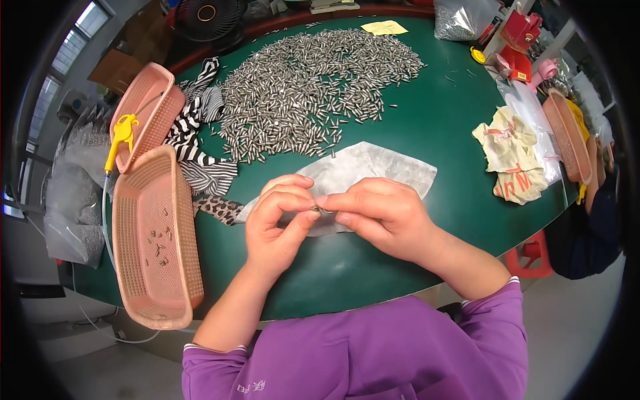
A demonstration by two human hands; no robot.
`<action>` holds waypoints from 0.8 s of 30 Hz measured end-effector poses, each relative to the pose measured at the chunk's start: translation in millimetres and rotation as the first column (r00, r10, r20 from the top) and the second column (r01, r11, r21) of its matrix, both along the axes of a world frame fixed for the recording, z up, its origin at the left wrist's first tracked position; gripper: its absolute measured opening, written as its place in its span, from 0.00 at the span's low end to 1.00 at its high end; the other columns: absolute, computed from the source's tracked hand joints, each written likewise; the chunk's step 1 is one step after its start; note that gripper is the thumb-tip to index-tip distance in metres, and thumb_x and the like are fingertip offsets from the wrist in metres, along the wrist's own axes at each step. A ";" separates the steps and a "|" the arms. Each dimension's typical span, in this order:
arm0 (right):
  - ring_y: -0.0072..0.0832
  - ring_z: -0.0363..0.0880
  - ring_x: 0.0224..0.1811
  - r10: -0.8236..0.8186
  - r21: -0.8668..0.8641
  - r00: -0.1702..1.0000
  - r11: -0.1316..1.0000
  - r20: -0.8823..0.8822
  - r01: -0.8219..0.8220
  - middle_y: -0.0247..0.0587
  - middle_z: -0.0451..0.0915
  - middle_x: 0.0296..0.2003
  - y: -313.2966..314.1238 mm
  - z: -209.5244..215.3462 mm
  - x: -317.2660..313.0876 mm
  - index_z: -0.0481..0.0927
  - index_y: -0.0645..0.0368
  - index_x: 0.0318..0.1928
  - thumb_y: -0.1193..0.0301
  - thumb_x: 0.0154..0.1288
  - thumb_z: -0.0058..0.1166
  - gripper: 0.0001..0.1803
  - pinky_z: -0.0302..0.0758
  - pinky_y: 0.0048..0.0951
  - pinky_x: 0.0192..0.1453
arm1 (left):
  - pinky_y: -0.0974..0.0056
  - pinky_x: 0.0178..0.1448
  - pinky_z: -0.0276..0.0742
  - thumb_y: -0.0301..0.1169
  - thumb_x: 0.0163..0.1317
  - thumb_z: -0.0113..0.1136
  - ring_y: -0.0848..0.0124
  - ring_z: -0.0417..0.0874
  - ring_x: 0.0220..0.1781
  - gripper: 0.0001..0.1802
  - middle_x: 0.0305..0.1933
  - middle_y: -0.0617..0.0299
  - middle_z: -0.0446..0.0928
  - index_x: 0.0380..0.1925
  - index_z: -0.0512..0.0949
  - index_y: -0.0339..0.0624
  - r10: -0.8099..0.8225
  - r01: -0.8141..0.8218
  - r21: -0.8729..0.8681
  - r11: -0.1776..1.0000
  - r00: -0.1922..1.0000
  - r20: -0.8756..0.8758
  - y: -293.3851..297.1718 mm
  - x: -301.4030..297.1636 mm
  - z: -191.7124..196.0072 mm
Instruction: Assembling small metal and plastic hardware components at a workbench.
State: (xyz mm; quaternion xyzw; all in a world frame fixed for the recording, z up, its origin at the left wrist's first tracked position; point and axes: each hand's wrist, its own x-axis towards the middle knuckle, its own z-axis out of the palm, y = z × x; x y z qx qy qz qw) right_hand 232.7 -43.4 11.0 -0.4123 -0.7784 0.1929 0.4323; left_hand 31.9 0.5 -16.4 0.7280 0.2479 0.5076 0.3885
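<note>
My left hand (277, 217) and my right hand (387, 212) meet over the near part of the table, fingertips almost touching. Thumb and forefinger of each are pinched round a small metal piece (325, 211), mostly covered by the fingers, so its exact shape is unclear. Beneath the hands lies a greyish-white cloth (373, 167). Beyond it spreads a wide heap of small silvery metal pins (300, 87), some lying loose at its edge.
Two pink plastic baskets stand at the left; the nearer basket (190, 267) contains several small parts. A yellow air gun (122, 137) with a hose rests on the farther one. Striped cloths (210, 177) lie beside them. A crumpled printed cloth (510, 150) is at the right, near another person.
</note>
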 end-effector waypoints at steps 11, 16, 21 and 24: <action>0.30 0.81 0.32 0.013 -0.012 1.000 1.000 -0.002 -0.013 0.37 0.82 0.30 -0.6 1.4 0.2 0.84 0.55 0.47 0.79 0.55 0.62 0.17 0.77 0.30 0.36 | 0.56 0.58 0.72 0.20 0.52 0.67 0.59 0.79 0.51 0.08 0.35 0.59 0.80 0.31 0.78 0.39 0.024 -0.024 0.013 1.000 0.999 -0.032 -1.7 0.2 2.8; 0.31 0.80 0.31 -0.053 0.107 0.990 0.994 0.134 0.038 0.34 0.81 0.29 -1.1 3.9 -0.3 0.85 0.52 0.46 0.76 0.52 0.65 0.17 0.76 0.30 0.34 | 0.55 0.58 0.72 0.20 0.52 0.66 0.58 0.79 0.51 0.08 0.35 0.59 0.80 0.31 0.78 0.39 0.019 -0.016 0.050 0.999 0.998 -0.063 -0.4 -0.6 3.8; 0.31 0.80 0.31 -0.129 0.198 0.958 0.977 0.255 0.079 0.33 0.81 0.29 -4.1 11.0 1.4 0.84 0.51 0.46 0.75 0.52 0.64 0.18 0.76 0.30 0.34 | 0.55 0.58 0.72 0.20 0.52 0.66 0.58 0.79 0.51 0.08 0.34 0.59 0.80 0.31 0.77 0.39 0.019 -0.004 0.108 0.994 0.990 -0.138 -1.1 -0.1 8.2; 0.31 0.80 0.32 -0.079 0.092 0.990 0.993 0.116 0.068 0.35 0.82 0.31 -2.4 3.9 -0.3 0.84 0.53 0.47 0.77 0.54 0.63 0.18 0.76 0.30 0.35 | 0.55 0.58 0.72 0.20 0.52 0.66 0.58 0.79 0.51 0.08 0.34 0.59 0.80 0.30 0.77 0.39 0.017 -0.013 0.052 0.999 0.997 -0.074 -2.4 -0.1 3.4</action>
